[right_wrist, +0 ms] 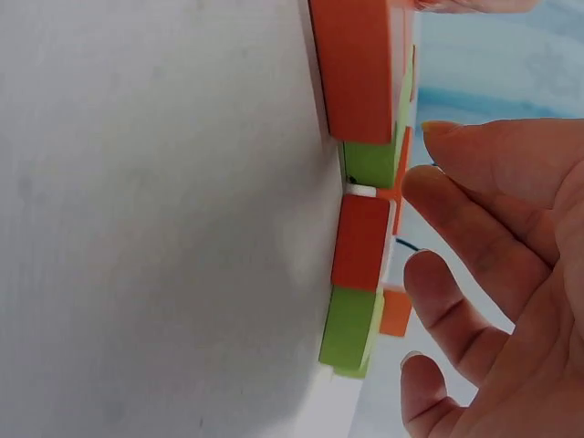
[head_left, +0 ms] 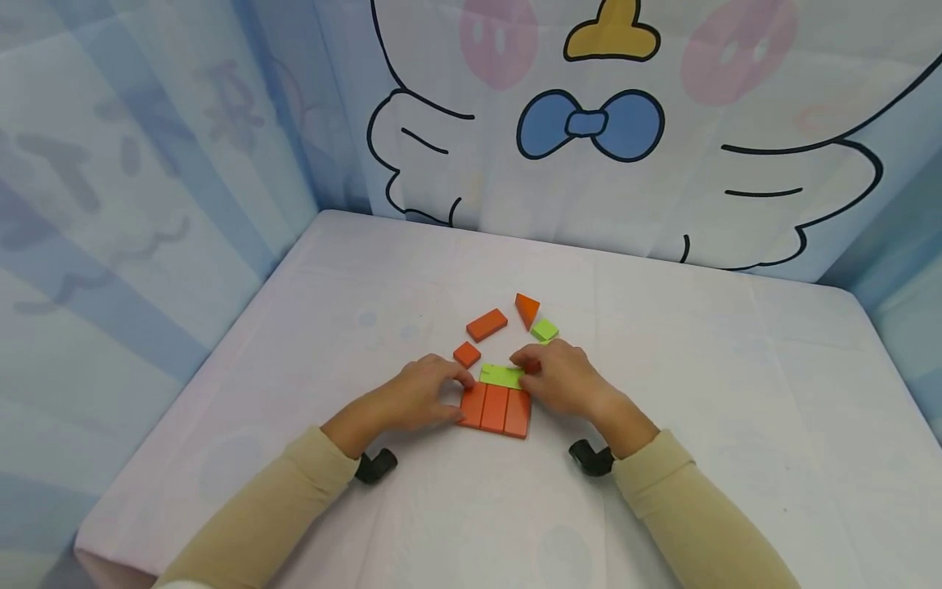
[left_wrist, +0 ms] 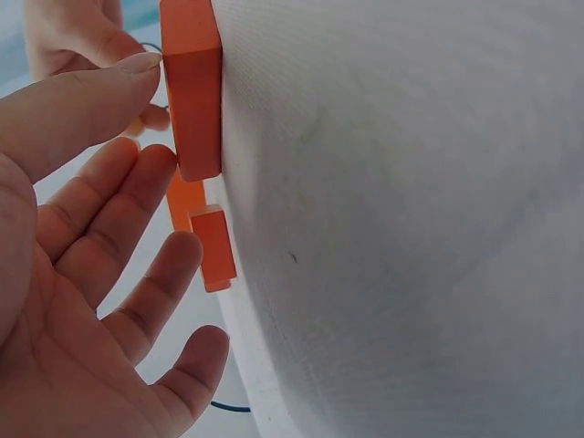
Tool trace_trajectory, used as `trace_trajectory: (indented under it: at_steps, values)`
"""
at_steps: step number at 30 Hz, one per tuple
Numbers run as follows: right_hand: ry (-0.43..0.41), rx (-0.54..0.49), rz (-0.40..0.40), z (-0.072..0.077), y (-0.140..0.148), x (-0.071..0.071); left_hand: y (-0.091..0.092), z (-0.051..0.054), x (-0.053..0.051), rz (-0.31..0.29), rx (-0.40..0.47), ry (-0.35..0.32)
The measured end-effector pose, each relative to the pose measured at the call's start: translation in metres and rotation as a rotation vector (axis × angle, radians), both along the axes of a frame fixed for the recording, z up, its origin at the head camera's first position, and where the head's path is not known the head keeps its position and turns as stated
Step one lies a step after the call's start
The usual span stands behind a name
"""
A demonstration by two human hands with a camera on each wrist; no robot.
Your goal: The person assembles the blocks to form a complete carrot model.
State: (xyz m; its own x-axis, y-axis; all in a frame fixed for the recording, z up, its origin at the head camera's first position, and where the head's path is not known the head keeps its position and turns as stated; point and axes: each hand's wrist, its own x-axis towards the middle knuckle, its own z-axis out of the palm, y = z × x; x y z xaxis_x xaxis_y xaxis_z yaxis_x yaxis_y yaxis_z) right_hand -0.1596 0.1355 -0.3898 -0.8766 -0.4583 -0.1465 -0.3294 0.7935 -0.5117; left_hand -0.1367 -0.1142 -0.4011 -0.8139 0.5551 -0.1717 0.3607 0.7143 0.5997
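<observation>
Three orange rectangular blocks (head_left: 495, 408) lie side by side on the white cloth, with a light-green block (head_left: 500, 376) against their far edge. My left hand (head_left: 421, 394) is at the row's left side. In the left wrist view its thumb (left_wrist: 109, 105) and a fingertip touch the edge of an orange block (left_wrist: 194, 105), the other fingers loosely bent. My right hand (head_left: 562, 380) is by the green block's right end, thumb and index apart. In the right wrist view nothing shows between its relaxed fingers (right_wrist: 474, 219); the orange row's end (right_wrist: 356, 73) is beside them.
Beyond the row lie a small orange block (head_left: 467, 354), an orange rectangular block (head_left: 486, 325), an orange triangular block (head_left: 527, 310) and a small green block (head_left: 545, 330). Another green piece is partly hidden by my right hand. A printed curtain (head_left: 589, 188) hangs behind the table.
</observation>
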Motion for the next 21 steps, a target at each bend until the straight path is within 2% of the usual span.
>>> trace_trajectory:
  at_steps: [5,12,21]
  values:
    - [0.002,-0.040,-0.056,0.003,0.012,-0.003,0.001,0.001,0.000,0.010,-0.004,-0.004]
    - [-0.023,-0.021,-0.153,0.002,0.032,-0.009,0.001,0.001,0.001,0.007,-0.003,-0.003]
    - [-0.022,0.025,-0.160,-0.004,0.038,-0.016,0.000,0.001,0.000,0.004,-0.002,0.000]
